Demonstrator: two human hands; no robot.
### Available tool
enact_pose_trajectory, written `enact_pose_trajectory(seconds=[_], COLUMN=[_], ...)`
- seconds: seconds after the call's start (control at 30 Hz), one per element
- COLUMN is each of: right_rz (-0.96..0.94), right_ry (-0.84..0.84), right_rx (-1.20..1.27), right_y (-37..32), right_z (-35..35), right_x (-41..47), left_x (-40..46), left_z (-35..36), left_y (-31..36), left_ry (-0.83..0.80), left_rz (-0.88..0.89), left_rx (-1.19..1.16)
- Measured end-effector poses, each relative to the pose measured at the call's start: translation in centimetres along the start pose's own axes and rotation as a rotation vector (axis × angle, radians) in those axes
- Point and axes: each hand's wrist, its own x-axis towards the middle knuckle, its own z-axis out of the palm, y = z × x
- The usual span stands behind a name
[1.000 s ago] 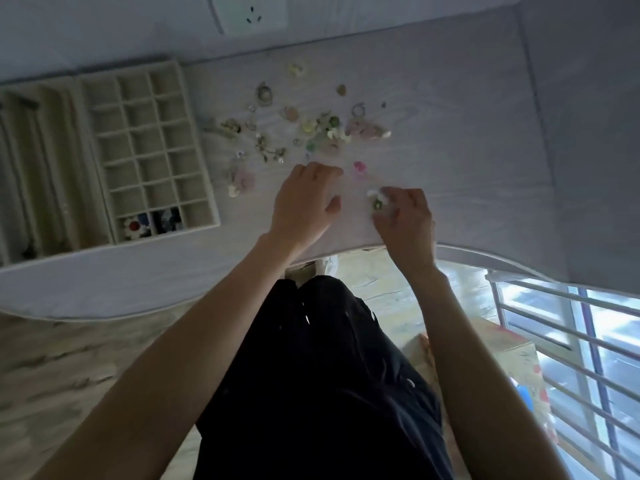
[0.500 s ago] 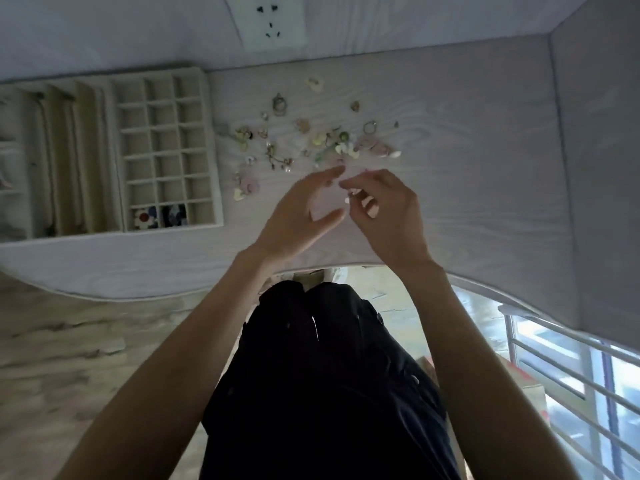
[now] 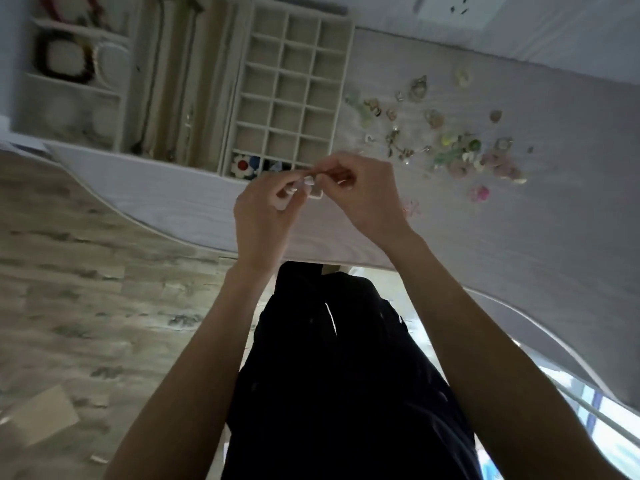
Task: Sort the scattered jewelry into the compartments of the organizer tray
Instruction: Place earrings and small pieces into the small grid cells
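Note:
The beige organizer tray (image 3: 346, 57) lies at the table's far left, with a grid of small square compartments. Its front row holds a red-and-white flower piece (image 3: 242, 166) and blue pieces (image 3: 258, 163). Scattered jewelry (image 3: 453, 147) is spread on the table to the right of the tray. My left hand (image 3: 263, 213) and my right hand (image 3: 367, 192) meet fingertip to fingertip just in front of the tray's front right corner. Together they pinch a small pale jewelry piece (image 3: 309, 182), mostly hidden by the fingers.
Long tray sections (image 3: 173, 81) to the left hold chains, and further left compartments hold a dark beaded bracelet (image 3: 65, 57). A pink piece (image 3: 479, 192) lies apart near my right hand. The curved table edge (image 3: 166, 223) runs below the hands. A wall socket (image 3: 457, 8) is at the back.
My right hand picked a small pale piece off the table. Both hands rose, joined, and moved left to the tray's front right corner. The view turned left.

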Motion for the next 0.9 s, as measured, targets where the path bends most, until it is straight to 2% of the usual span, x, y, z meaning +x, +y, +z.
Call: enact_pose_trajectory(seconds=[0.1, 0.2, 0.33, 0.4, 0.7, 0.9], right_rz=[-0.019, -0.100, -0.175, -0.179, -0.271, -0.214], right_ry=[0.022, 0.072, 0.342, 0.404, 0.169, 0.167], right_rx=[-0.087, -0.314, -0.465, -0.488, -0.629, -0.691], right_y=[0.2, 0.6, 1.1, 1.3, 2.0, 1.7], right_z=[1.2, 1.8, 0.8, 0.0, 2.0, 2.7], right_x=[0.6, 0.9, 0.8, 0.4, 0.2, 0.9], left_x=[0.5, 1.0, 0.8, 0.7, 2.4, 2.8], left_z=[0.0, 0.2, -0.6, -1.1, -1.2, -1.3], left_y=[-1.9, -2.6, -3.0, -3.3, -3.5, -3.8], left_ry=[0.047, 0.053, -0.014, -0.024, -0.098, -0.138], left_rz=[0.069, 0.163, 0.231, 0.235, 0.358, 0.368], left_rx=[0.201, 0.291, 0.323, 0.317, 0.368, 0.426])
